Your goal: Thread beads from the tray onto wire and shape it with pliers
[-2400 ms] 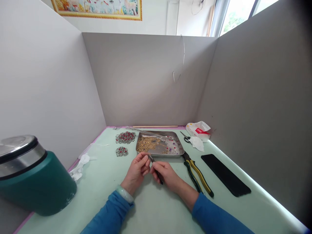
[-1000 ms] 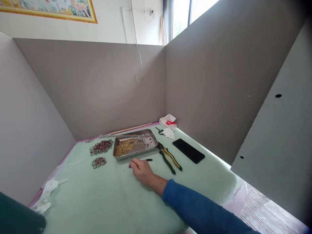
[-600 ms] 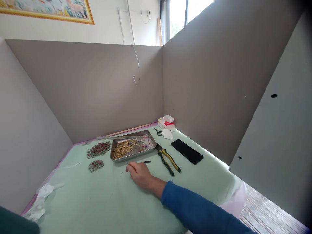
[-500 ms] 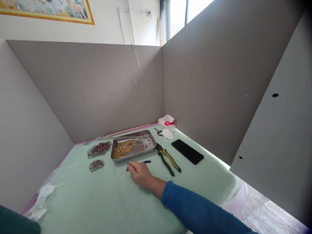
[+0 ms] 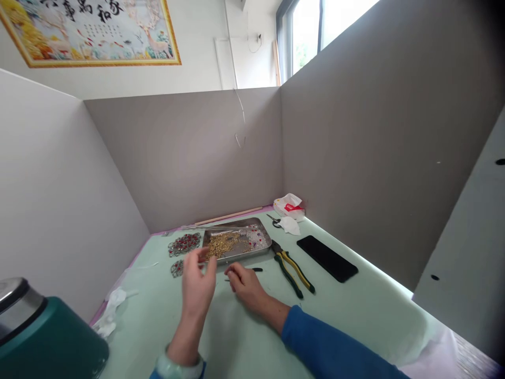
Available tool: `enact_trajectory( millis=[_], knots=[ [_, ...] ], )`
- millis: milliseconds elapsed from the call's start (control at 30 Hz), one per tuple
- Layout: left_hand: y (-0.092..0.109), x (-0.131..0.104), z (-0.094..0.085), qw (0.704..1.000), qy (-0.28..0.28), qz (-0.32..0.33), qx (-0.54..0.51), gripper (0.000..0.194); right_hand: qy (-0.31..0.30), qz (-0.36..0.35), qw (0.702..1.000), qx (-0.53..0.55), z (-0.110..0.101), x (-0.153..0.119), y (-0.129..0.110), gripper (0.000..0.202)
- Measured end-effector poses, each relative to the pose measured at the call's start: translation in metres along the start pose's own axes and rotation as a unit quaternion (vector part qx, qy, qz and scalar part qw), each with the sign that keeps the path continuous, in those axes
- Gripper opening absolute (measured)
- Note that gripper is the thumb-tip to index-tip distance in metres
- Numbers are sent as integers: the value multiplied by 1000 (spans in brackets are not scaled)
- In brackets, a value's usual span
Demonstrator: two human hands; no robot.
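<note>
My left hand [image 5: 198, 284] is raised over the table at the near left corner of the metal tray [image 5: 236, 257], fingers apart, with nothing visible in it. My right hand [image 5: 246, 284] rests just right of it, in front of the tray, its thumb and fingers pinched on something thin and small that I cannot make out. Gold beads [image 5: 223, 244] fill the tray's left part; clear, red and purple beads [image 5: 256, 237] lie at its right. A dark tool tip [image 5: 257, 269] shows beyond my right hand. Two piles of red-and-silver pieces [image 5: 184, 245] lie left of the tray, the smaller partly hidden.
Green-and-yellow pliers [image 5: 294, 269] and a black phone [image 5: 327, 258] lie to the right. Behind them are small scissors [image 5: 275, 221], crumpled tissue [image 5: 289, 226] and a white packet [image 5: 289, 205]. A green flask [image 5: 51, 337] stands near left. Grey panels [image 5: 189, 158] enclose the table.
My left hand has come into view beside my right hand, its fingers spread. The view has shifted left and up, showing more of the flask and the wall picture. My right hand stays pinched.
</note>
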State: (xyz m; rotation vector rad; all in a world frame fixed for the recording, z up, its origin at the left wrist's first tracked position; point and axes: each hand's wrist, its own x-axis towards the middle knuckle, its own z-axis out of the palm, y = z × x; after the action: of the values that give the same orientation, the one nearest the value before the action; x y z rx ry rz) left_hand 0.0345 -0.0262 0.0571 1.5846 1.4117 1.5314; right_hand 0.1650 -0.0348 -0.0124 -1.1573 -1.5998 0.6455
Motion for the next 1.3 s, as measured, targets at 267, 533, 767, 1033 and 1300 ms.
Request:
enact_trajectory(
  millis=[267,533,767,1033,1300],
  knots=[
    [-40,5,28,960,-115,-169,-192,35,-20,-34,999,-11,-1,1,0,22],
    [-45,2,22,924,-110,-198,-307,34,-40,16,999,24,-2,3,0,24],
    [-42,2,21,903,-162,-146,-371,28,-141,116,947,265,-9,7,-3,23],
    [-40,1,24,917,-136,-153,-344,38,-100,133,952,257,0,8,-8,27],
    [-43,5,18,928,-112,-154,-321,35,-50,50,993,94,-10,4,-3,35]
  ],
)
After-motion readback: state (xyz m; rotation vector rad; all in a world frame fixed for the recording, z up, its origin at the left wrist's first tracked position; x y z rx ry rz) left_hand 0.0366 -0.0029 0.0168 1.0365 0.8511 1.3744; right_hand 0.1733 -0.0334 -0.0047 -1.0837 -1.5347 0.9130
